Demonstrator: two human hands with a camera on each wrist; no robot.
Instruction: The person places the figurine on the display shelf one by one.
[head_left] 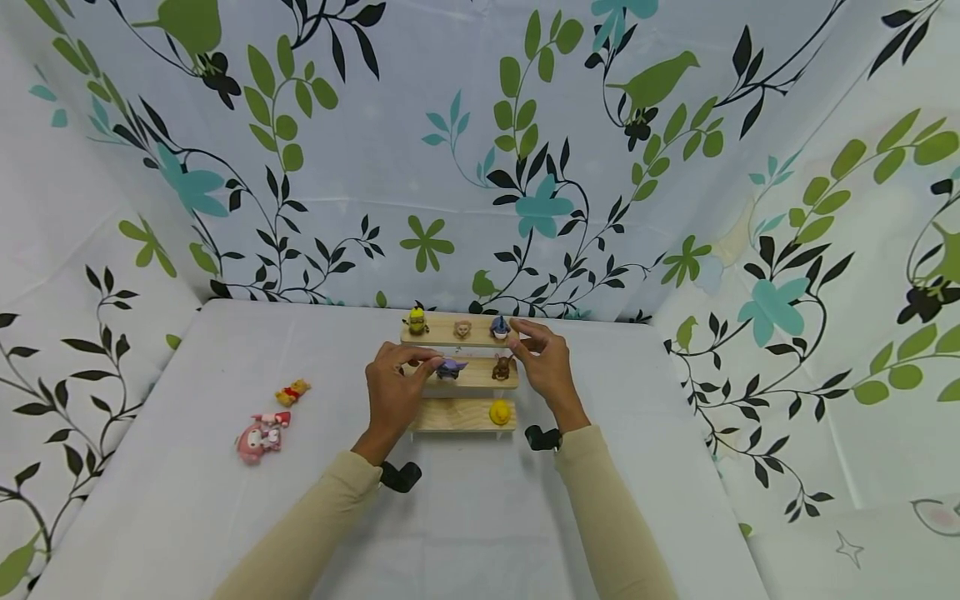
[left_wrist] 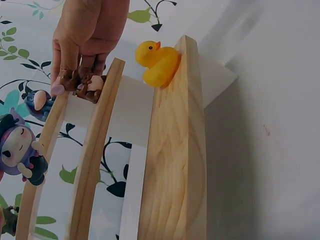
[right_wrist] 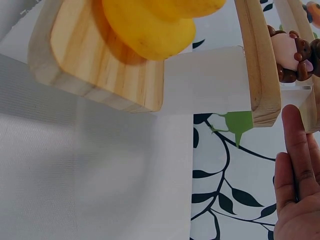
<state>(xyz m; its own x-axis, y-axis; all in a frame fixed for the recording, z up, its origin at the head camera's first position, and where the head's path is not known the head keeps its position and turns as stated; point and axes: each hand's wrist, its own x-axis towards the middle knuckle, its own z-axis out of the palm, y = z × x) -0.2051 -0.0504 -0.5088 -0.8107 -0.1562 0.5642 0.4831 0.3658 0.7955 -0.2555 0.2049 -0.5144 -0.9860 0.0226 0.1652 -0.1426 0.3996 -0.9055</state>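
Note:
My left hand (head_left: pixel 395 387) pinches a small figurine with a purple-and-black hood and white face (left_wrist: pixel 19 145), over the middle step of a three-step wooden display stand (head_left: pixel 450 415). At the stand's right end is my right hand (head_left: pixel 551 367), its fingers (right_wrist: pixel 300 150) extended beside the upper steps. Close to those fingertips stand a blue figurine (head_left: pixel 499 327) on the top step and a brown figurine with a pale belly (right_wrist: pixel 290 52) on the middle one. A yellow rubber duck (left_wrist: pixel 159 62) sits at the right of the lowest step.
Also on the top step are a yellow figurine (head_left: pixel 416 320) and a tan one (head_left: pixel 462 329). Left of the stand, a yellow-and-red bear figurine (head_left: pixel 292 392) and pink-and-white figurines (head_left: pixel 260 437) lie on the white tabletop (head_left: pixel 187 500). Leaf-patterned cloth (head_left: pixel 450 167) hangs behind.

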